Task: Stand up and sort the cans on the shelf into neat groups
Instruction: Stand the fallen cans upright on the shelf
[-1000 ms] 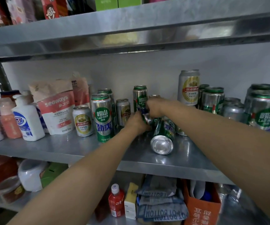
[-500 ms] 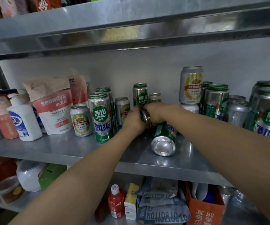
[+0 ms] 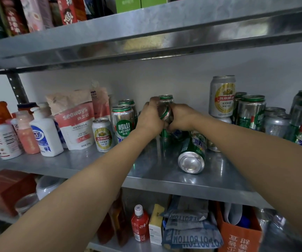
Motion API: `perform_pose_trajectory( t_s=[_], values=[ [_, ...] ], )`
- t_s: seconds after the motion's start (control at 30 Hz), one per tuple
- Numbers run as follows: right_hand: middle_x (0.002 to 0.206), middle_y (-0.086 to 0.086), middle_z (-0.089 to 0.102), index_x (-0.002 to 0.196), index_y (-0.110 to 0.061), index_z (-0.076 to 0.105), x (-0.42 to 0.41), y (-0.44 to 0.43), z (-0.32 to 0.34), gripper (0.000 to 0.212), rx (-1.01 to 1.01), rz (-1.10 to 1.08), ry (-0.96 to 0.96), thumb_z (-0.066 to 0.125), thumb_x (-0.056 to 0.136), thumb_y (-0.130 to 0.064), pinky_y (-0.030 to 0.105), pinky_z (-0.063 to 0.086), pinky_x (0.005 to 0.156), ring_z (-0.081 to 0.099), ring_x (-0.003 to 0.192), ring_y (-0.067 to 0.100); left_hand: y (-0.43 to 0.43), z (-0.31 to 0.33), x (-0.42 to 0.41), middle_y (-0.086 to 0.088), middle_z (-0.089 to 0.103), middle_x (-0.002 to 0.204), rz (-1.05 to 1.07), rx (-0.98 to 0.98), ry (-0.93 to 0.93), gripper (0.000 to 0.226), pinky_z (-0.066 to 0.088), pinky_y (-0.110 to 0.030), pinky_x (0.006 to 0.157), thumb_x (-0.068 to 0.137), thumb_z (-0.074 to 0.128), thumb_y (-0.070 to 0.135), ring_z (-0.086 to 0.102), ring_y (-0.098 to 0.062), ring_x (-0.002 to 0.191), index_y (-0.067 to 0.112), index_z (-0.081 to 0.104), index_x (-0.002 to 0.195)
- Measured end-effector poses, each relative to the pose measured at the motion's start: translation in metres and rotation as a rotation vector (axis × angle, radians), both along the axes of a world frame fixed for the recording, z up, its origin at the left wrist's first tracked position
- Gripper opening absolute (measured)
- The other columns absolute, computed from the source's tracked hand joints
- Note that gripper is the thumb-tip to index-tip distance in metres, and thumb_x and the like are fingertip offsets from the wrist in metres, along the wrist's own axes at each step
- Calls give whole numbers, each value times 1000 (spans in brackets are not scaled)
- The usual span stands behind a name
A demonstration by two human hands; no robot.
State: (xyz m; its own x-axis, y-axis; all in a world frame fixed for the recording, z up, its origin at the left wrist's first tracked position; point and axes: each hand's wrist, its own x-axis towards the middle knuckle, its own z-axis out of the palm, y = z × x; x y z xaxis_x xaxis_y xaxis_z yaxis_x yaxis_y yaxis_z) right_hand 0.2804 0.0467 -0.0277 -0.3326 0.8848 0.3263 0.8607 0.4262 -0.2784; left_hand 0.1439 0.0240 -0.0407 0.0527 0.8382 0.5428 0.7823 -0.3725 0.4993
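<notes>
Beer cans crowd the middle metal shelf [image 3: 95, 166]. My left hand [image 3: 151, 118] and my right hand [image 3: 182, 117] both grip one green can [image 3: 163, 111], tilted with its top toward me, just above the shelf near the back. Another green can [image 3: 192, 155] lies on its side, its silver base facing me, right of my hands. A tall green Laoshan can [image 3: 123, 122] and a short white-and-gold can [image 3: 102, 134] stand upright to the left. At the right, a white-and-gold can [image 3: 222, 96] is stacked on another, beside several green and silver cans [image 3: 250, 113].
Bottles [image 3: 44, 132] and a white-and-red seaways pouch [image 3: 74, 119] fill the shelf's left part. The upper shelf [image 3: 146, 33] hangs low overhead with boxes on it. Below are a red bottle [image 3: 140, 223], packets and an orange box [image 3: 239, 233].
Both hands have lifted the green can up and back from beside the lying can; its top now tilts toward me. The lying can has stayed put.
</notes>
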Motion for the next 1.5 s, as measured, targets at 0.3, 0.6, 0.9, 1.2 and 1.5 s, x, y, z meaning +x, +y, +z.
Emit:
perform_pose_trajectory(
  t_s=[0.3, 0.6, 0.9, 1.2, 1.5],
  values=[
    [94, -1, 69, 99, -18, 69, 9, 0, 21, 40, -159, -35, 646, 87, 65, -25, 26, 50, 71, 65, 86, 14, 2, -13, 11, -11, 58, 127, -113, -246, -468, 65, 48, -37, 99, 83, 72, 6, 56, -24, 114, 5, 39, 139],
    [97, 6, 72, 97, -18, 67, -1, 2, 9, 26, -216, 57, 790, 80, 75, -18, 46, 56, 87, 69, 91, 22, 10, -41, 12, -2, 68, 109, 33, -207, -374, 67, 55, -37, 85, 63, 88, 34, 66, -22, 98, 14, 55, 117],
    [97, -3, 65, 100, -21, 59, -11, -4, 3, 33, -201, 88, 760, 82, 76, -21, 21, 48, 67, 63, 90, 15, 5, -53, 13, -6, 64, 119, 191, -169, -272, 76, 48, -35, 85, 63, 87, 42, 61, -29, 110, 13, 50, 123],
    [101, -5, 64, 106, -22, 61, -12, -4, -5, 35, -201, 68, 708, 81, 77, -22, 27, 46, 77, 59, 91, 12, 3, -57, 10, -6, 62, 124, 173, -205, -235, 83, 48, -35, 88, 63, 86, 43, 59, -29, 114, 13, 46, 129],
    [95, -3, 64, 113, -14, 61, -10, -25, 5, 35, -260, 22, 611, 77, 81, -17, 21, 45, 70, 58, 88, 13, 0, -53, 8, -8, 61, 125, 154, -285, -242, 84, 50, -38, 92, 64, 87, 38, 59, -29, 115, 11, 44, 130]
  ],
)
